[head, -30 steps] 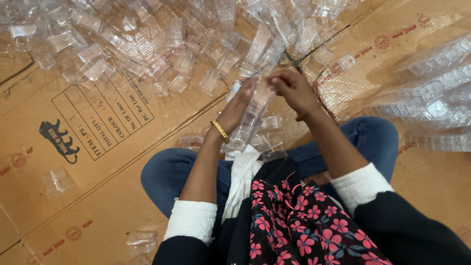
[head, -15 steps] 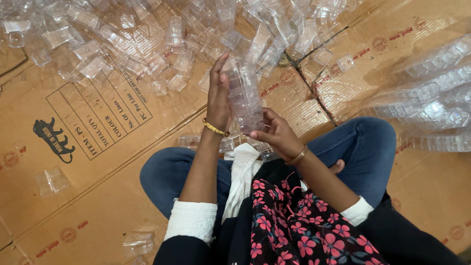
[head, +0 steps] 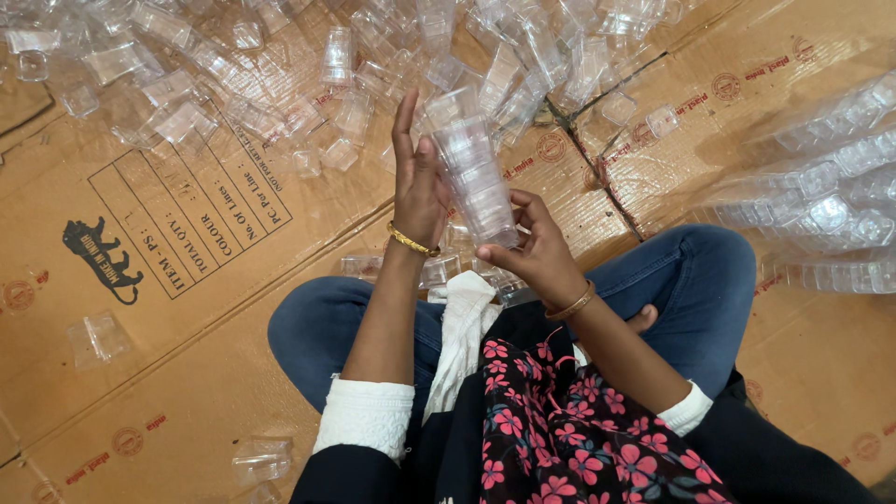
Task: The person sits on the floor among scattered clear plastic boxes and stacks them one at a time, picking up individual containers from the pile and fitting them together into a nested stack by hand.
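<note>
Stacking continues: our right hand pinches the nested column of clear plastic cups, left hand spread flat alongside; next, squaring it up calls for gentle pressure.

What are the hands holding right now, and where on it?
A stack of nested clear plastic cups: the right hand grips its lower end, while the left hand rests flat against its side.

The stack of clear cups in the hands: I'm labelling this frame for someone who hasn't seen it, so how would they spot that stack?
Start at the flattened cardboard covering the floor, then the seated person's blue-jeaned lap. Just above it, the right hand holds the stack of nested clear plastic cups from below while the left hand steadies its side. Unlike the loose cups strewn beyond, it stands upright and lifted.
</note>
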{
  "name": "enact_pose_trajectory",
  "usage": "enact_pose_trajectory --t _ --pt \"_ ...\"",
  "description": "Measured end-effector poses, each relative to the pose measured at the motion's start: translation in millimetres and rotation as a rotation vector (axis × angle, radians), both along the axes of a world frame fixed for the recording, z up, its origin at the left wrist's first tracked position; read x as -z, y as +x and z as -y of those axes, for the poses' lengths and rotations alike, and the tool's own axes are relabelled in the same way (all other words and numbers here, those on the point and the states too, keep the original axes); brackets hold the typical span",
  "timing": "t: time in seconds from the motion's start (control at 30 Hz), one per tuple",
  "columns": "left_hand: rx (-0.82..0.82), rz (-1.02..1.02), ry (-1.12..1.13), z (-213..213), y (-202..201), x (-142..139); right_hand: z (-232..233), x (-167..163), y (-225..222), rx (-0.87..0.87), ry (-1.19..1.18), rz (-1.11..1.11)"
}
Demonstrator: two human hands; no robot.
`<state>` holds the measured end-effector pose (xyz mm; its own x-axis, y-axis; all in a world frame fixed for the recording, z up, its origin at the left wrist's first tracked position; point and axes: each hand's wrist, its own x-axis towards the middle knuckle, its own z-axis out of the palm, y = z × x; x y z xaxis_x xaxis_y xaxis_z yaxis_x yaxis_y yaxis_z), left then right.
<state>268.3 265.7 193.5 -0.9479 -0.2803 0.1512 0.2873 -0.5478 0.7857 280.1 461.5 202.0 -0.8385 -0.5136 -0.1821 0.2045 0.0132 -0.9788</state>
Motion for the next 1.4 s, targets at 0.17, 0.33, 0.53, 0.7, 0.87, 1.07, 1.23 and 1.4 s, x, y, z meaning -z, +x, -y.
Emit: enact_pose_trajectory --t 0.17,0.33,0.53,0.7,0.87,1.07,1.23,1.4 --pt "0.096 0.057 0.08 -0.8 0.6 2.2 5.8 -6.3 -0.2 0.032 0.104 -0.114" --pt "0.048 0.075 -0.029 2.8 -1.6 1.1 9.4 -5.7 -0.2 0.081 0.117 -0.22" --pt "0.044 0.056 0.075 1.9 0.4 -1.3 1.4 -2.2 -2.0 0.007 -0.278 -0.047" --pt "0.022 0.153 -0.05 -0.3 -1.1 -1.1 5.2 2.6 2.6 0.062 -0.169 -0.205" --pt "0.102 0.056 -0.044 -0.2 -1.2 1.2 8.5 -7.9 8.6 0.105 0.107 -0.605" --pt "0.158 -0.015 0.213 -5.7 -0.1 5.8 18.0 -26.9 18.7 0.085 0.334 -0.976" --pt "0.164 -0.039 0.39 -8.1 -3.1 11.1 21.4 -32.7 25.2 0.0 0.332 -1.017" --pt "0.106 0.034 0.36 -6.5 -2.8 16.5 20.4 -37.7 25.8 0.039 0.324 -1.017"
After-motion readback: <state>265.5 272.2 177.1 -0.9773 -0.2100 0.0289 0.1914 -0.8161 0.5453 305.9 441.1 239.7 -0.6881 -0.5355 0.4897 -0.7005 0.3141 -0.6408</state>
